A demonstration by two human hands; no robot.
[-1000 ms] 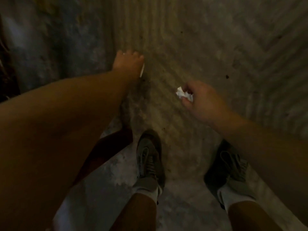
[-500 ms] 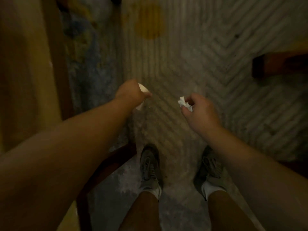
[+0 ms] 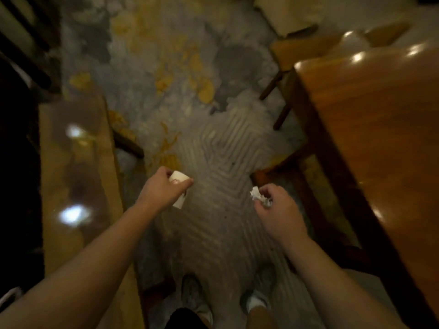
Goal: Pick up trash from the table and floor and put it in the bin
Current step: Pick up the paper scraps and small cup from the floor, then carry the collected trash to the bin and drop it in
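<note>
1. The worktop [image 3: 380,138] stands at the right, and no bin is in view; I judge both pieces are gathered, so the next move calls for carrying them to the bin.
2. The left hand [image 3: 161,193] curls its fingers around a white paper cup [image 3: 179,186], above the floor.
3. The right hand [image 3: 280,212] pinches a crumpled paper scrap [image 3: 259,198] with fingers closed.

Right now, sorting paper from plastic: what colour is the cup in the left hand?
White paper cup, head view.
</note>
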